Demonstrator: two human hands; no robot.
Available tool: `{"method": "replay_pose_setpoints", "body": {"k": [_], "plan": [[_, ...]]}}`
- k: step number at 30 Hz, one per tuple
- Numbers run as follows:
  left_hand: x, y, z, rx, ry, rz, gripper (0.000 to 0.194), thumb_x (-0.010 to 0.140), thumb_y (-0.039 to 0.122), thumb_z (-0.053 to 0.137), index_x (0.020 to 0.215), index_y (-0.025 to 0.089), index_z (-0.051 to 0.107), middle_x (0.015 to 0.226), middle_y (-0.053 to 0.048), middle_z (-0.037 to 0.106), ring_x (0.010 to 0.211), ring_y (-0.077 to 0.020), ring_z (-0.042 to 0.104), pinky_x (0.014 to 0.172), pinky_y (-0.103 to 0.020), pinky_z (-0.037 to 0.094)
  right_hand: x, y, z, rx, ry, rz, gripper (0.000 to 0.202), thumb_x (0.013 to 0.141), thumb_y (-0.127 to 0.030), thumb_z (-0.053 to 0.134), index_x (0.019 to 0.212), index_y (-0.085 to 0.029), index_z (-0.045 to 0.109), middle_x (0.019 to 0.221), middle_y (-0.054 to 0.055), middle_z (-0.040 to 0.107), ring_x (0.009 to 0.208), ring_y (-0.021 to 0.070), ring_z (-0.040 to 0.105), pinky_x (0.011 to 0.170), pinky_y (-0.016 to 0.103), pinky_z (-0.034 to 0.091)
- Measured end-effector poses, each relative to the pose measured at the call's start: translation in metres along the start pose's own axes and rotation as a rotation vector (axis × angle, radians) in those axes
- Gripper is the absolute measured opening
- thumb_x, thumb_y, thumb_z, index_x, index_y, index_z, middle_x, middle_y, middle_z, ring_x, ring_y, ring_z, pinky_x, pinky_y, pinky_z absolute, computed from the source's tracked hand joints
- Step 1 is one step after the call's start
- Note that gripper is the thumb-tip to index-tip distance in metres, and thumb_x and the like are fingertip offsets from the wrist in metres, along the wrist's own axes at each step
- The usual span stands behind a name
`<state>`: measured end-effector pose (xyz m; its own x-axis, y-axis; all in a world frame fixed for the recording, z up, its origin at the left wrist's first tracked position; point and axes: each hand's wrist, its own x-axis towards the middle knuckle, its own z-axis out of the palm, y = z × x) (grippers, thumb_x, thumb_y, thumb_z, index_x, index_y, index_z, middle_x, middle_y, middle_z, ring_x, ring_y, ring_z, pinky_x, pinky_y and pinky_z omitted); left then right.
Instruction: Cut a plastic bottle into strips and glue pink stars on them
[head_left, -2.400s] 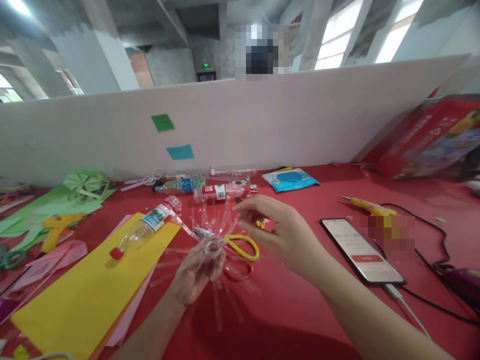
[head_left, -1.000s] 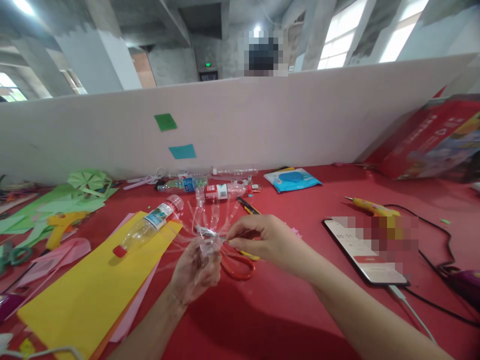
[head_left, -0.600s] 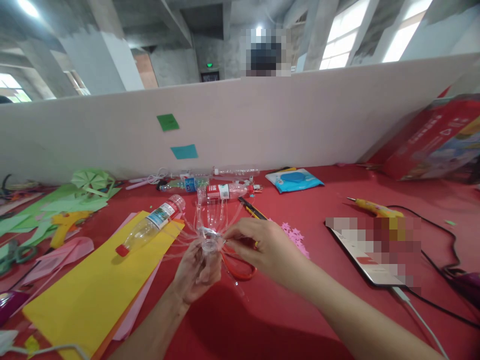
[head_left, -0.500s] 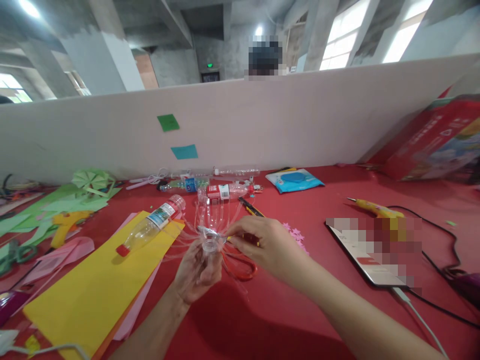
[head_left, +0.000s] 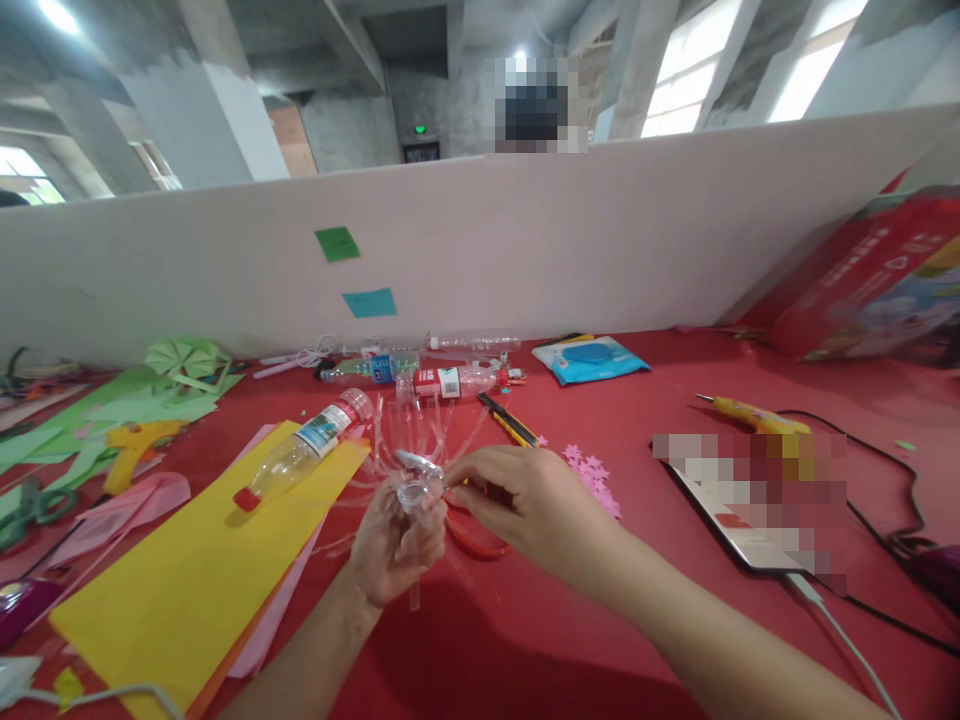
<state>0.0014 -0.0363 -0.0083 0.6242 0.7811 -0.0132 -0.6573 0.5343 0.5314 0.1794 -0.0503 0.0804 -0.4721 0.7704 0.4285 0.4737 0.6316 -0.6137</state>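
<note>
My left hand (head_left: pixel 397 545) is wrapped around the neck of a clear plastic bottle top (head_left: pixel 414 494), its mouth facing me. Thin clear strips (head_left: pixel 380 430) cut from the bottle fan outward around it. Beside the mouth, my right hand (head_left: pixel 517 490) has thumb and fingers pinched together; what they hold is too small to make out. A silvery metal piece (head_left: pixel 420 463) shows just beyond the mouth. Red handle loops (head_left: pixel 480 548) lie under my right hand, partly hidden; I cannot tell whether they join the metal piece. Past my right hand lies a yellow-and-black utility knife (head_left: pixel 510 420).
A bottle with a red cap (head_left: pixel 300 450) rests on yellow paper (head_left: pixel 187 570) at left. Several bottles (head_left: pixel 450 380) lie near the white partition (head_left: pixel 600 230). Pink stars (head_left: pixel 592 480), a wipes pack (head_left: pixel 592 360), a phone (head_left: pixel 739 520) and a yellow glue gun (head_left: pixel 750 412) lie rightward.
My right hand has shifted slightly left and down, uncovering more of the utility knife. The bottle top has tilted a little, and one strip now hangs below my left hand.
</note>
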Motion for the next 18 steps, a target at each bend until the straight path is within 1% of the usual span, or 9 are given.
{"method": "replay_pose_setpoints", "body": {"k": [3,8,11,14,18], "plan": [[-0.001,0.001,0.000,-0.038,0.006,0.000,0.033,0.089,0.037,0.040,0.065,0.015,0.048,0.039,0.008,0.026,0.033,-0.0038,0.009,0.035,-0.014,0.020,-0.001,-0.002,-0.008,0.016,0.074,0.002,0.013,0.084,-0.015,0.053,0.084,-0.019,0.066,0.075,0.000,0.068,0.064,0.0105,0.058,0.059,0.020,0.041],[-0.001,0.001,0.002,-0.046,0.006,-0.001,0.035,0.089,0.036,0.039,0.062,0.015,0.047,0.037,0.008,0.027,0.031,-0.0038,0.010,0.034,-0.014,0.019,-0.004,-0.006,-0.023,0.019,0.226,0.043,0.011,0.083,-0.016,0.054,0.078,-0.019,0.064,0.062,-0.003,0.061,0.053,0.0084,0.052,0.050,0.019,0.038],[-0.001,0.000,0.003,-0.030,0.012,-0.006,0.034,0.088,0.036,0.041,0.062,0.016,0.046,0.036,0.009,0.027,0.031,-0.0037,0.010,0.034,-0.014,0.019,-0.004,-0.007,-0.026,0.000,0.289,0.048,0.010,0.082,-0.015,0.055,0.078,-0.020,0.063,0.065,-0.002,0.061,0.056,0.0094,0.053,0.050,0.019,0.039],[-0.001,0.000,0.002,-0.012,0.017,-0.009,0.034,0.089,0.036,0.040,0.062,0.016,0.045,0.036,0.009,0.025,0.031,-0.0035,0.008,0.034,-0.014,0.019,-0.004,-0.008,-0.026,-0.002,0.316,-0.002,0.012,0.083,-0.014,0.052,0.079,-0.020,0.063,0.072,0.000,0.063,0.063,0.0113,0.056,0.056,0.021,0.043],[-0.001,0.000,0.001,0.018,0.018,-0.006,0.030,0.088,0.035,0.042,0.066,0.015,0.047,0.038,0.009,0.026,0.031,-0.0031,0.009,0.035,-0.014,0.018,-0.003,-0.014,-0.025,-0.009,0.325,-0.129,0.016,0.084,-0.011,0.049,0.081,-0.020,0.062,0.083,0.003,0.064,0.077,0.0146,0.059,0.067,0.026,0.047]]}}
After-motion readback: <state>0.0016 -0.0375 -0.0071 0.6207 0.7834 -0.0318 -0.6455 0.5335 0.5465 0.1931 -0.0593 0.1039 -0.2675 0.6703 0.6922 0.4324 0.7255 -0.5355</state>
